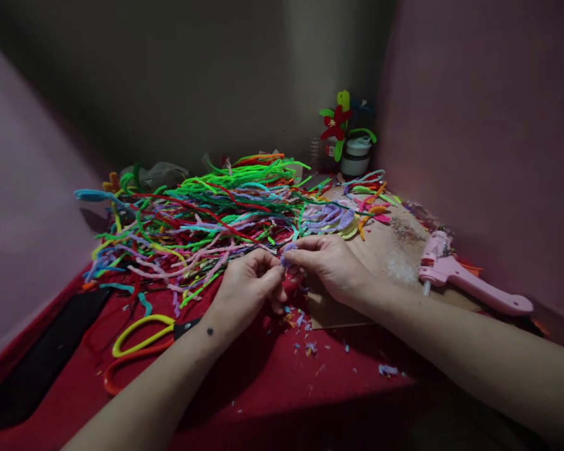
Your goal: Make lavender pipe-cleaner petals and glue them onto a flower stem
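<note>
A small lilac pipe cleaner piece (288, 255), bent into a curl, sits between my two hands near the middle of the table. The thumb and forefinger of my right hand (333, 266) pinch it from the right. From the left, my left hand (249, 282) closes its fingertips on its lower side; part of that grip is hidden. Just behind my hands lie several lilac pipe cleaner loops (329, 216). A large heap of coloured pipe cleaners (225, 207) spreads to the left and back.
Scissors (143, 335) with yellow and orange handles lie by my left forearm, beside a black strip (51, 357). A pink glue gun (470, 282) rests at right on cardboard (371, 250). Fuzzy scraps (310, 347) litter the red cloth (263, 388). A lidded cup (356, 156) stands behind.
</note>
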{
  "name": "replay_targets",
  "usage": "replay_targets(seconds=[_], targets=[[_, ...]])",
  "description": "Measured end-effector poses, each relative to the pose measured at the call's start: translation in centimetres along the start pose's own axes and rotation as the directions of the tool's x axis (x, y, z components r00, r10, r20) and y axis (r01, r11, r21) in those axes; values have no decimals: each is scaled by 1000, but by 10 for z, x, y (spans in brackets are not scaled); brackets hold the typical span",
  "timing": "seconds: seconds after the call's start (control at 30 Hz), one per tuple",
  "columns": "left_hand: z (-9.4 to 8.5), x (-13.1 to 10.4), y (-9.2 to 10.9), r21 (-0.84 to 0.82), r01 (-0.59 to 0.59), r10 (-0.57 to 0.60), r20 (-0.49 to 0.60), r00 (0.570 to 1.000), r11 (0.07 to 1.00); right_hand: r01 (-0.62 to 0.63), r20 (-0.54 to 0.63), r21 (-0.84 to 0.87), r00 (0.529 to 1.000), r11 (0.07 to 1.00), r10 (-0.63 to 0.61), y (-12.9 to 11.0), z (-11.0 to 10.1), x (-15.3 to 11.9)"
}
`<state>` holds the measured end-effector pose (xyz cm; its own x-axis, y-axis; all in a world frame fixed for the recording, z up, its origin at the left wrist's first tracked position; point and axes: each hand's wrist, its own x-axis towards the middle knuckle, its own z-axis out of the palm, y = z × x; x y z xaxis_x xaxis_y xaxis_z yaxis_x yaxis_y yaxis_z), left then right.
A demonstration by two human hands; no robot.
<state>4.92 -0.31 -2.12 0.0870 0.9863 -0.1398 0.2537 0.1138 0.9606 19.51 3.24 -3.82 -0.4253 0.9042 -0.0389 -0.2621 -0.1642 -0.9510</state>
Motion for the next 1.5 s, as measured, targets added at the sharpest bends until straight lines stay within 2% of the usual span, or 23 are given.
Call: replay_targets(seconds=[0.13, 0.37, 0.5, 0.73, 0.83, 0.93, 1.03, 1.1, 1.23, 1.3, 1.37, 1.5], targets=[[-1, 0, 0, -21, 38, -38, 14, 999, 999, -29, -11, 39, 999, 999, 30, -3, 2, -1], [-1, 0, 2, -66, 64, -63, 6, 998, 996, 4, -4, 15, 1000, 1000, -4, -3, 1, 0], [1, 0, 2, -47, 74, -73, 19, 997, 996, 11, -80, -77, 997, 997, -17, -7, 0, -1], [2, 0, 4, -25, 97, -95, 70, 993, 995, 133, -180, -293, 965, 947, -191, -5, 2, 0], [-2, 0, 3, -102, 75, -68, 76, 995, 992, 139, -131, -196, 977, 971, -166, -1, 0, 1], [-5, 1, -2, -224, 4, 14, 81, 997, 975, 63, 68, 0, 996, 998, -63, 3, 0, 1], [-5, 4, -8, -319, -47, 76, 78, 994, 946, 28, 237, 36, 971, 999, -36, 6, 5, -2], [-5, 5, -10, -329, -66, 90, 58, 994, 942, 65, 232, 27, 970, 998, -70, 6, 9, -4], [-9, 2, -5, -227, -3, 2, -1, 1000, 974, 105, 44, -44, 994, 994, -103, 4, 11, -4], [-13, 1, 1, -196, -47, 31, -88, 996, 980, 79, -22, -84, 996, 993, -81, 3, 10, -3], [-17, 1, 4, -226, -110, 83, -126, 989, 968, 40, -3, -115, 999, 993, -40, 2, 10, -3], [-20, 1, 6, -285, -18, 29, 33, 999, 958, -5, 162, -138, 986, 990, 28, 5, 9, -6]])
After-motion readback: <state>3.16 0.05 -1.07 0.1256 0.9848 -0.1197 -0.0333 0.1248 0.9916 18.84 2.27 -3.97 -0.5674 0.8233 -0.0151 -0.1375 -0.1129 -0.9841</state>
